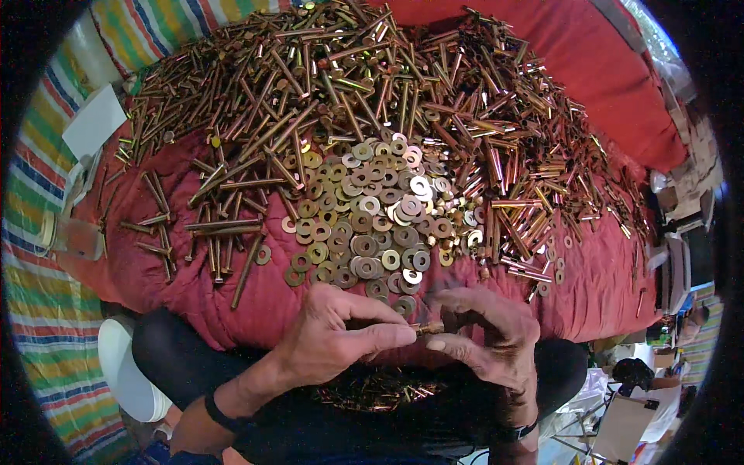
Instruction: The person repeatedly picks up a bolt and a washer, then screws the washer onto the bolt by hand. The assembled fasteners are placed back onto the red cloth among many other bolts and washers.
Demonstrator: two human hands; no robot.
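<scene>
Between the thumb and fingers of my left hand is a bolt, held roughly level with its tip toward the right. My right hand curves around that tip, thumb below and a slightly blurred forefinger above, with a gap between them. Whether the thumb touches the bolt is unclear. Just beyond my hands lies a heap of flat metal washers. Small nuts are mixed in along its right side. A large pile of brassy bolts spreads behind them.
Everything rests on a red padded cloth. More bolts lie low in my lap. At left are a clear jar, a white box and a white tub, against striped sheeting. Another person appears far right.
</scene>
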